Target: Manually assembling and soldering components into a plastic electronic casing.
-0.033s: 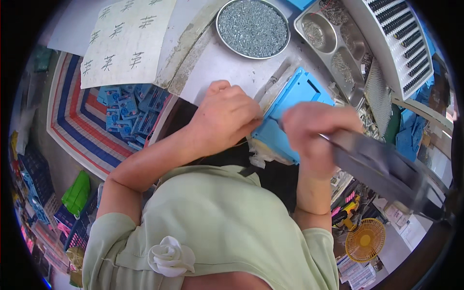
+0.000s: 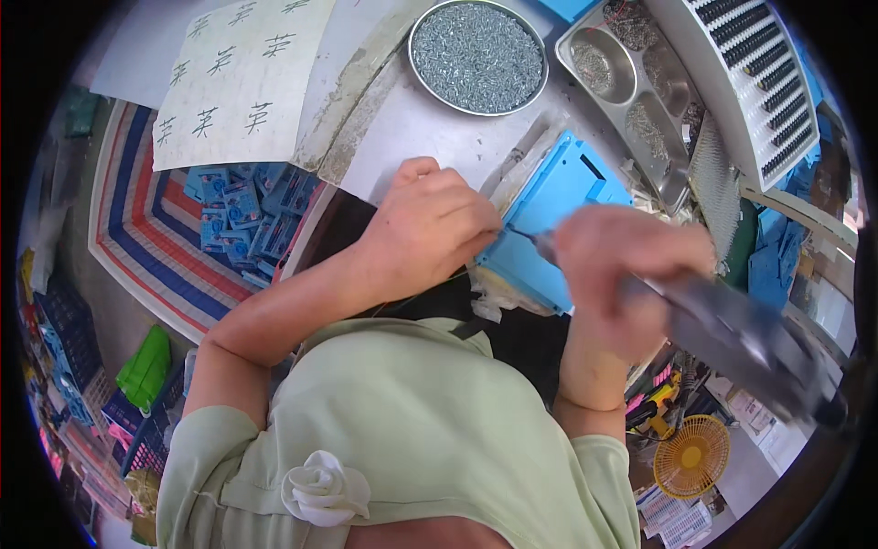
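A light blue plastic housing [image 2: 535, 247] lies tilted on the bench edge in front of me. My right hand [image 2: 626, 265] is wrapped round a dark electric screwdriver [image 2: 741, 329], blurred by motion. The thin bit of the tool points left at the near left edge of the housing, close to my left fingertips. At that edge rests my left hand [image 2: 430, 224], its fingers curled and pressed together; whatever they pinch is hidden. A thin wire or cord shows below that hand.
Beyond the housing stands a round metal dish [image 2: 476, 57] of small screws. To its right are a compartmented steel tray [image 2: 631, 119] and a white rack [image 2: 777, 137] with black parts. A striped-lined bin [image 2: 146, 220] holds blue packages at left. A yellow fan [image 2: 692, 456] sits lower right.
My right hand and the screwdriver have shifted right and a little toward me, uncovering more of the bit. My left hand has hardly moved.
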`<state>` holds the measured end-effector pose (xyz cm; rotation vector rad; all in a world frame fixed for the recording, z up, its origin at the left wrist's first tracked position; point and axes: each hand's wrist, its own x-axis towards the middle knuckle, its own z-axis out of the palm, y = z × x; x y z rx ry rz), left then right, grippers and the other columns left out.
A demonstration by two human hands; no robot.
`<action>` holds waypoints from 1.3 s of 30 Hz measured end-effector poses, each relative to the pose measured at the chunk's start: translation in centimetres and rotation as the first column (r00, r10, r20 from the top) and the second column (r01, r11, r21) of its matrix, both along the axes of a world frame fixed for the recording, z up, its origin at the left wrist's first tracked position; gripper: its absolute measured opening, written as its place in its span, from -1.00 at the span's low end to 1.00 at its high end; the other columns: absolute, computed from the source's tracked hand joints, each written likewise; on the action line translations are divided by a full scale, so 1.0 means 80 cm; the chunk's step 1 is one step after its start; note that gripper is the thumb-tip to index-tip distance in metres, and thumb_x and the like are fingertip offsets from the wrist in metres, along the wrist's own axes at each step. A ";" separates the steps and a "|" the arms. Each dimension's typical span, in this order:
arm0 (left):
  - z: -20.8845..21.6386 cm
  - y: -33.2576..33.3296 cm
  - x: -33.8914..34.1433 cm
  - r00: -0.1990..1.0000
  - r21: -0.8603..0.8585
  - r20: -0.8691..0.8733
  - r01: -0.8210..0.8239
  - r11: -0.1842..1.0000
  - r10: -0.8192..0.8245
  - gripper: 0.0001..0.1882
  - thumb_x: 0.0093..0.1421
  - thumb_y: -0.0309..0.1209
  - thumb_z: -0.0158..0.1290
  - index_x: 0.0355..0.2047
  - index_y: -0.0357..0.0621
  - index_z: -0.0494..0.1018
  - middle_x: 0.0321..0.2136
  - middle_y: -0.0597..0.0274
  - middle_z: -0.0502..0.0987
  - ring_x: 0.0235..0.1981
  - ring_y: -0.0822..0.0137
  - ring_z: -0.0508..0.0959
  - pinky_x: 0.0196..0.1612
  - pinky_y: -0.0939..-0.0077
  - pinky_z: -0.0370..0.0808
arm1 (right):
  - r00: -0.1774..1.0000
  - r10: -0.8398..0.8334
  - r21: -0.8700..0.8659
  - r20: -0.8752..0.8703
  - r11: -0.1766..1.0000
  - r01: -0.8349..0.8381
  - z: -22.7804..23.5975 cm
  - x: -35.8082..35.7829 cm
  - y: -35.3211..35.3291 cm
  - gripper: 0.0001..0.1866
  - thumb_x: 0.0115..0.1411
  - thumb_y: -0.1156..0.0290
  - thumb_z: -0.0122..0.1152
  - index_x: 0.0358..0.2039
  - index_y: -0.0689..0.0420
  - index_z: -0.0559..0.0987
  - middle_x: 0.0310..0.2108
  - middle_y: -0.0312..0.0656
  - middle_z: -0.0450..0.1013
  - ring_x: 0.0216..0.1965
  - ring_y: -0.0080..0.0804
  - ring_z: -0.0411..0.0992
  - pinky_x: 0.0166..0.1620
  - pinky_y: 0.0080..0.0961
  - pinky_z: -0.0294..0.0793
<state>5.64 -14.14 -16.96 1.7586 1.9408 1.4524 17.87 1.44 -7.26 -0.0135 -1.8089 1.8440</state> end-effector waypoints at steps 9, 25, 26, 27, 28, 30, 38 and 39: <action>0.012 0.003 0.008 1.000 0.063 0.021 0.007 0.998 -0.008 -0.74 -0.08 -0.51 0.36 -0.35 -0.02 0.60 -0.41 0.36 0.61 -0.37 0.31 0.56 -0.10 0.30 0.30 | 0.990 0.096 -0.061 -0.108 0.993 -0.103 0.016 0.003 -0.009 -0.68 0.36 0.13 0.23 -0.16 0.11 0.41 -0.62 -0.35 0.36 -0.66 -0.48 0.32 -0.47 -0.39 0.35; -0.019 -0.040 0.053 0.994 -0.376 0.078 0.095 0.922 -0.071 -0.82 0.20 -0.29 0.19 -0.44 -0.11 0.52 -0.56 0.18 0.48 -0.48 0.07 0.60 -0.43 0.13 0.54 | 0.999 0.030 -0.175 0.020 0.984 -0.026 -0.008 0.027 -0.044 -0.77 0.17 0.50 0.40 -0.28 0.21 0.47 -0.53 -0.18 0.42 -0.52 -0.35 0.40 -0.30 -0.32 0.48; -0.019 -0.041 0.053 0.994 -0.392 0.084 0.104 0.914 -0.077 -0.82 0.21 -0.29 0.18 -0.45 -0.10 0.52 -0.56 0.18 0.49 -0.48 0.07 0.60 -0.43 0.13 0.54 | 1.000 0.001 -0.144 0.024 0.990 0.003 -0.013 0.025 -0.048 -0.78 0.15 0.54 0.39 -0.30 0.21 0.47 -0.55 -0.18 0.42 -0.54 -0.35 0.41 -0.33 -0.34 0.48; -0.019 -0.042 0.052 0.992 -0.410 0.089 0.114 0.905 -0.084 -0.81 0.22 -0.28 0.16 -0.45 -0.10 0.52 -0.56 0.18 0.49 -0.48 0.07 0.60 -0.43 0.13 0.54 | 1.000 -0.001 -0.103 0.025 0.995 0.003 -0.016 0.022 -0.050 -0.78 0.17 0.51 0.38 -0.31 0.20 0.46 -0.57 -0.20 0.41 -0.56 -0.36 0.39 -0.37 -0.35 0.47; -0.020 -0.042 0.052 0.993 -0.414 0.081 0.113 0.903 -0.087 -0.81 0.22 -0.28 0.16 -0.46 -0.10 0.52 -0.56 0.18 0.49 -0.48 0.06 0.60 -0.43 0.12 0.54 | 1.000 -0.004 -0.062 0.026 0.998 0.006 -0.018 0.020 -0.052 -0.77 0.19 0.48 0.37 -0.31 0.19 0.44 -0.59 -0.22 0.40 -0.59 -0.38 0.38 -0.40 -0.37 0.45; -0.025 -0.042 0.051 0.993 -0.422 0.066 0.114 0.899 -0.095 -0.79 0.23 -0.26 0.14 -0.46 -0.10 0.52 -0.56 0.18 0.50 -0.48 0.04 0.60 -0.42 0.11 0.53 | 0.999 0.045 0.042 0.026 0.998 -0.046 -0.018 0.016 -0.054 -0.68 0.32 0.28 0.33 -0.31 0.16 0.35 -0.66 -0.27 0.36 -0.66 -0.43 0.33 -0.47 -0.39 0.40; 0.024 -0.043 0.015 0.968 -0.452 0.032 0.235 0.861 -0.247 -0.75 0.16 -0.21 0.22 -0.43 -0.13 0.54 -0.52 0.11 0.52 -0.42 -0.01 0.59 -0.34 0.14 0.53 | 0.999 -0.038 0.007 -0.021 0.999 0.038 0.003 0.053 -0.014 -0.78 0.30 0.32 0.24 -0.17 0.16 0.46 -0.62 -0.30 0.39 -0.61 -0.43 0.38 -0.43 -0.36 0.43; 0.041 -0.037 0.001 0.950 -0.448 0.001 0.278 0.849 -0.311 -0.75 0.13 -0.21 0.25 -0.41 -0.14 0.55 -0.51 0.11 0.52 -0.41 -0.01 0.59 -0.33 0.15 0.53 | 0.990 -0.083 -0.039 -0.111 0.996 0.079 0.010 0.063 0.000 -0.80 0.28 0.36 0.21 -0.15 0.16 0.48 -0.63 -0.31 0.40 -0.61 -0.44 0.38 -0.43 -0.38 0.43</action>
